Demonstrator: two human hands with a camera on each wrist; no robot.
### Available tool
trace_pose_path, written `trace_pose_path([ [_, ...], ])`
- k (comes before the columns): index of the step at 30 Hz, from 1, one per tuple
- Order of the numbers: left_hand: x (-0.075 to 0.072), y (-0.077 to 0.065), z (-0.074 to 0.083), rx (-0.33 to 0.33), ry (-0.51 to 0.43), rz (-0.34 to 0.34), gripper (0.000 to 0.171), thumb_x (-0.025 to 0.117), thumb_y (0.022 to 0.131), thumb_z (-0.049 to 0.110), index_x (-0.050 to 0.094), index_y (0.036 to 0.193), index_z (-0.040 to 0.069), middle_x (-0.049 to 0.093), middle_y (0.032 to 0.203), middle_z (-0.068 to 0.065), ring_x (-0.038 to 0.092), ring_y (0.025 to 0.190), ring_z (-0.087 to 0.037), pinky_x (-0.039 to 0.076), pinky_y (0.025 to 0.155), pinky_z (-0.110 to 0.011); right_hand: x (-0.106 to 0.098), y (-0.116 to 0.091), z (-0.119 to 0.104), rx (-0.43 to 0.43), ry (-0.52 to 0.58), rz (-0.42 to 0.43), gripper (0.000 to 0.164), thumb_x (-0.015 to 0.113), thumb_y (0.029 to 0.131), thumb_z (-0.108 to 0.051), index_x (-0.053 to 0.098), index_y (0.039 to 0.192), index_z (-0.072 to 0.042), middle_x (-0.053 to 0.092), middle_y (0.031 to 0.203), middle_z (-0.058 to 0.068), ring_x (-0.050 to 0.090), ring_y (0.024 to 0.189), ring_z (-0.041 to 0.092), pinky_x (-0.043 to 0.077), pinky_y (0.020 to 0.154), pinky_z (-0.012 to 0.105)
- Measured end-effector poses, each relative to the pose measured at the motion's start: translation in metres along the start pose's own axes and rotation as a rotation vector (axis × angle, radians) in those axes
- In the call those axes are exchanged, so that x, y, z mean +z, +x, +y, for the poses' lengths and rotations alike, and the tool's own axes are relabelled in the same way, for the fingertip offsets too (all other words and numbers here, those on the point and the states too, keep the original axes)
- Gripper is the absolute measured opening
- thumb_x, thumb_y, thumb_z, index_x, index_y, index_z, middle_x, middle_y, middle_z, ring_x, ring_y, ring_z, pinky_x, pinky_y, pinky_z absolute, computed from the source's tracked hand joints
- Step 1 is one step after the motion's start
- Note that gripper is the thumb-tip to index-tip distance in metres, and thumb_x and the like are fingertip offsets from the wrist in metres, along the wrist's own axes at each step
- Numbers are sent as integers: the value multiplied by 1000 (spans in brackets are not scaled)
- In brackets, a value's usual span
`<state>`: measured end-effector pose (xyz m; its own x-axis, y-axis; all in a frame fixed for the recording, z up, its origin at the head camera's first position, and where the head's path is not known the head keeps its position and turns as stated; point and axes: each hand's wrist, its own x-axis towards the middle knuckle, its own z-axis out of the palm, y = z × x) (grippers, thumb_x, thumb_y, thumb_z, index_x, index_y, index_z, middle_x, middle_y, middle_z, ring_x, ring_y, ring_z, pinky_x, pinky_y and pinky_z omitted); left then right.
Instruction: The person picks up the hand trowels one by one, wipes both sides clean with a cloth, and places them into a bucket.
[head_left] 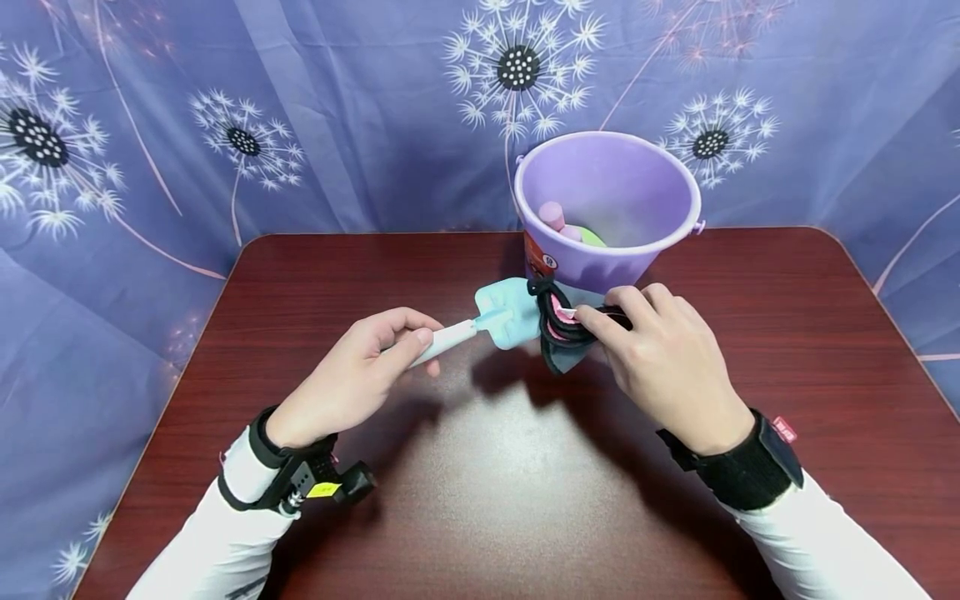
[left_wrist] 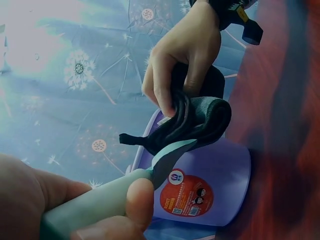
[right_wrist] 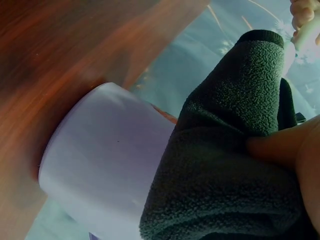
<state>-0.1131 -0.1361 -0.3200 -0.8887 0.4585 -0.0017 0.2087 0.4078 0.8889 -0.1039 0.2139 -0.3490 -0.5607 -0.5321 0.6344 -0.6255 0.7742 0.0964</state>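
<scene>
My left hand (head_left: 352, 367) grips the pale handle of a small toy shovel (head_left: 506, 313), its thumb laid along the handle. The shovel's light blue blade points right. In my right hand (head_left: 667, 358) is a folded dark grey fleecy towel (right_wrist: 225, 125) with black edging, pinched between thumb and fingers. Pink and a white tag show among the towel's folds in the head view. The blade's tip meets or overlaps the towel's edge; whether they touch, I cannot tell. Both are held above the table, in front of a purple bucket (head_left: 615, 265).
The bucket stands at the table's back edge, with a pink cylindrical piece (head_left: 551, 215) and a green piece (head_left: 590, 237) inside. A red and orange label (left_wrist: 187, 196) is on its wall. Behind the dark red wooden table (head_left: 360, 267) hangs a blue dandelion-print cloth (head_left: 360, 117).
</scene>
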Motion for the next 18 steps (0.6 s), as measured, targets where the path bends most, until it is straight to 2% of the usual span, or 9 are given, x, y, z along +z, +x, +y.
trace_pose_path([
  [4,2,1,-1,-7,-28,-12,19,53,113,23,70,117,14,72,87,-4,40,63,-19,32,56,-29,0,1,-3,-13,11,25,40,85,85,-12,71,123,-9,62,104,19,54,79,43,43,59,49],
  [8,6,2,-2,-26,-78,-29,21,52,113,22,68,118,9,70,86,-6,41,59,-17,30,51,-28,-2,0,-5,-8,7,-15,39,83,87,-11,71,124,-10,61,106,18,54,82,43,45,63,49],
  [11,9,3,-3,-44,-108,-36,21,51,113,21,66,117,7,70,86,-7,40,59,-17,29,52,-27,-3,0,-6,-7,2,-51,39,81,88,-8,71,125,-11,61,108,17,54,84,42,47,66,49],
  [18,15,4,-2,-74,-154,-38,21,49,114,20,62,118,5,70,85,-9,42,62,-17,36,61,-26,-3,0,-11,-25,11,-58,38,75,89,-5,71,126,-12,61,108,16,54,84,40,47,66,48],
])
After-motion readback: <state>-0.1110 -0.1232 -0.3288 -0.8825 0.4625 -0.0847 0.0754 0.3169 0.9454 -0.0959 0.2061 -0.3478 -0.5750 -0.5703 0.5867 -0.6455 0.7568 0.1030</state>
